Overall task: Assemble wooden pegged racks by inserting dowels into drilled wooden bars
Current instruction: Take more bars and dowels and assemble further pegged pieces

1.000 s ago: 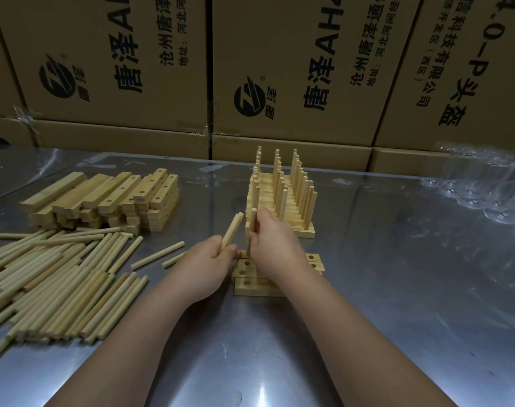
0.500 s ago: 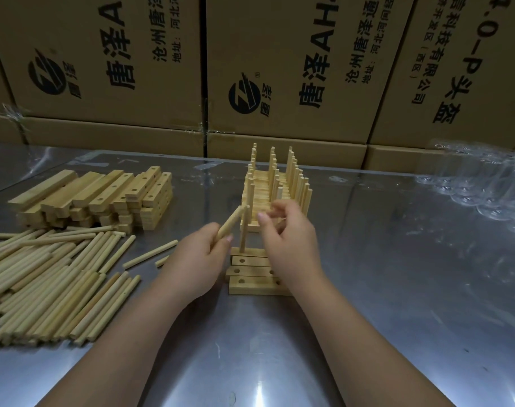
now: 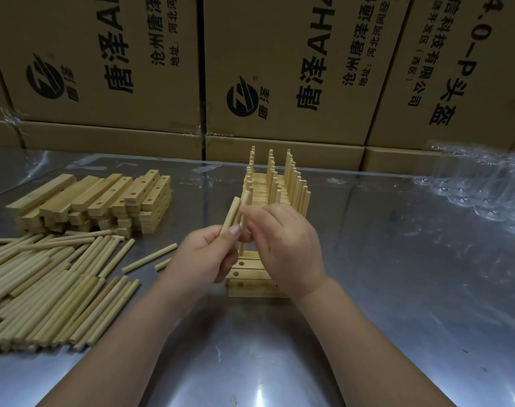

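Many pegged racks (image 3: 275,186) stand finished; the near bars (image 3: 250,289) hold one upright dowel (image 3: 241,249), other holes empty. Left hand (image 3: 203,259) grips a spare dowel (image 3: 232,212); whether the right hand (image 3: 291,248) grasps anything, I cannot tell

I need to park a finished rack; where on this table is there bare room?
Bare table lies right of the right hand and finished racks, up to the plastic wrap far right. The left is crowded: loose dowels and stacked bars.

dowels (image 3: 44,289) left, racks (image 3: 279,183) ahead, table (image 3: 397,274) free right
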